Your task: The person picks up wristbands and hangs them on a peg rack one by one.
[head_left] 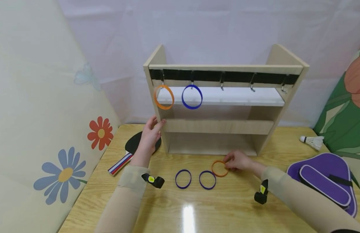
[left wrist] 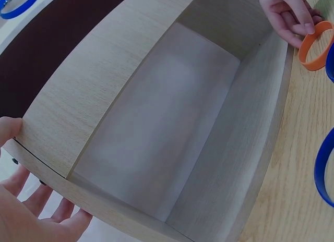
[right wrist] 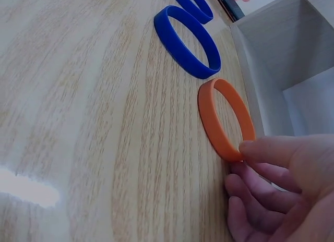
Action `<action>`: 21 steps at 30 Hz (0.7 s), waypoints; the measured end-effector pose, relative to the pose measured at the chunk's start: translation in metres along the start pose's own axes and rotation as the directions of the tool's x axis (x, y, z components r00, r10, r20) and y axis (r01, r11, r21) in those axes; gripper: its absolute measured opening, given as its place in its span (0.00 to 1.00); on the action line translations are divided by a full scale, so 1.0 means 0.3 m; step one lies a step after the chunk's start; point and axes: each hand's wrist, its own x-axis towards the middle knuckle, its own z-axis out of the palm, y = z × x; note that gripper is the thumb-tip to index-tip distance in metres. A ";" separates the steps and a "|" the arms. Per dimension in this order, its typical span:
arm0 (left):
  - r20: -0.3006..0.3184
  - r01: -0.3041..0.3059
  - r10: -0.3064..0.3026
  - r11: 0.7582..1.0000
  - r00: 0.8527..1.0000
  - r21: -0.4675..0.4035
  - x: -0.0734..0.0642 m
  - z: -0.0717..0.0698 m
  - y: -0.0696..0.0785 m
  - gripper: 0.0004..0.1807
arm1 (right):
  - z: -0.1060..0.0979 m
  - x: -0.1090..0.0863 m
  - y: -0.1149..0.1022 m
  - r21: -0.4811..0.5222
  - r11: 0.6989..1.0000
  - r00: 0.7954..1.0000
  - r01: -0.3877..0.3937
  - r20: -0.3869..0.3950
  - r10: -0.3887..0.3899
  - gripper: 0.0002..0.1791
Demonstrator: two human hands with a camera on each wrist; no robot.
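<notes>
My right hand (head_left: 237, 160) pinches the near edge of an orange silicone wristband (right wrist: 225, 119) between thumb and fingers, low over the table. Two blue wristbands (head_left: 183, 179) lie to its left; the closer one (right wrist: 187, 42) is almost against the orange one. At the left side panel of a small wooden shelf (head_left: 218, 127), my left hand (head_left: 151, 134) grips the edge, thumb at the front and fingers along the outer face (left wrist: 39, 208). Another orange wristband (head_left: 155, 100) hangs from the shelf's leftmost hook, and a blue wristband (head_left: 201, 97) from the hook beside it.
Three more metal hooks (head_left: 222, 86) line the black strip to the right. A table tennis paddle (head_left: 121, 163) lies left of the shelf, partly behind my left arm. On the right are a shuttlecock (head_left: 313, 141) and a purple paddle case (head_left: 325, 184).
</notes>
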 end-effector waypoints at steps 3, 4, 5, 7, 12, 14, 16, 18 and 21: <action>0.000 0.001 -0.001 1.000 1.000 -0.001 -0.001 0.001 0.000 0.33 | 0.000 0.000 0.008 0.020 1.000 1.000 -0.003 0.004 0.003 0.12; 0.000 0.000 0.000 1.000 1.000 -0.001 -0.001 0.001 0.000 0.33 | -0.002 0.000 0.010 0.029 1.000 1.000 -0.009 0.008 0.009 0.13; -0.001 -0.001 0.001 1.000 1.000 -0.002 0.000 0.001 0.000 0.33 | -0.003 0.000 0.012 0.042 0.999 1.000 -0.015 0.011 0.015 0.13; 0.001 -0.004 0.004 1.000 1.000 -0.004 0.000 0.001 -0.001 0.33 | -0.009 -0.003 0.015 0.068 0.997 0.999 -0.033 0.022 0.031 0.15; 0.002 -0.005 0.005 1.000 1.000 -0.001 0.001 0.001 -0.001 0.32 | -0.029 -0.010 0.020 0.109 0.991 0.996 -0.072 0.055 0.066 0.18; 0.001 -0.003 0.003 1.000 1.000 0.000 0.001 0.001 -0.002 0.32 | -0.038 -0.013 0.022 0.129 0.988 0.995 -0.084 0.073 0.075 0.19; 0.002 -0.001 0.001 1.000 1.000 0.005 0.001 0.000 -0.003 0.33 | -0.048 -0.015 0.023 0.165 0.982 0.993 -0.095 0.089 0.081 0.20; 0.003 -0.002 0.002 1.000 1.000 0.008 0.000 0.000 -0.002 0.33 | -0.060 -0.018 0.023 0.200 0.976 0.992 -0.091 0.101 0.072 0.20; 0.005 -0.003 0.003 1.000 1.000 0.013 0.000 -0.002 -0.003 0.33 | -0.079 -0.025 0.014 0.240 0.968 0.993 -0.077 0.104 0.054 0.20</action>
